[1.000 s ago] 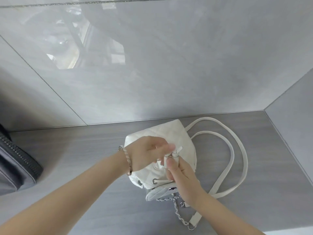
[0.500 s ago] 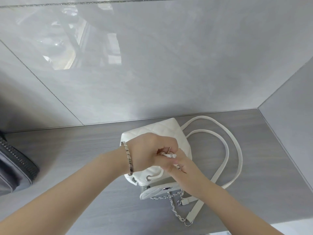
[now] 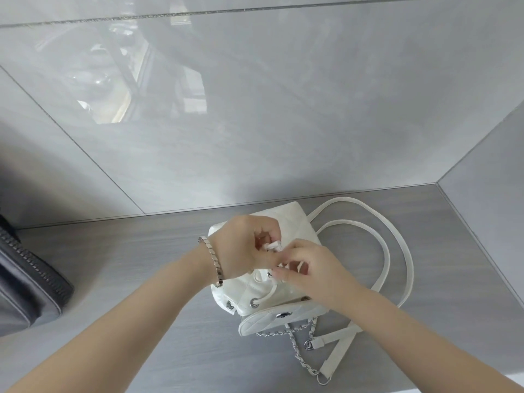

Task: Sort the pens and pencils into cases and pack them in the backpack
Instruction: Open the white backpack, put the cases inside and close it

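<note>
Both hands meet over the mouth of the white quilted backpack. The left hand comes in from the left with a silver link bracelet on its wrist, its fingers curled and pinching a bunched piece of the white drawstring at the top of the bag. The right hand reaches in from the right, fingers bent and closed on the cord just below the left hand's pinch, the two hands touching or nearly so. A loose run of the same drawstring drops from the hands to a metal eyelet on the gathered rim. The backpack lies on the grey wood-grain desk, close to the far edge where the desk meets the glossy grey wall and toward the far right corner. Its flap with a round metal clasp hangs open toward the near edge, a silver chain trailing below it. The white shoulder straps loop out to the right across the desk. At the left edge lies part of a dark grey zippered bag, well apart from the backpack.
</note>
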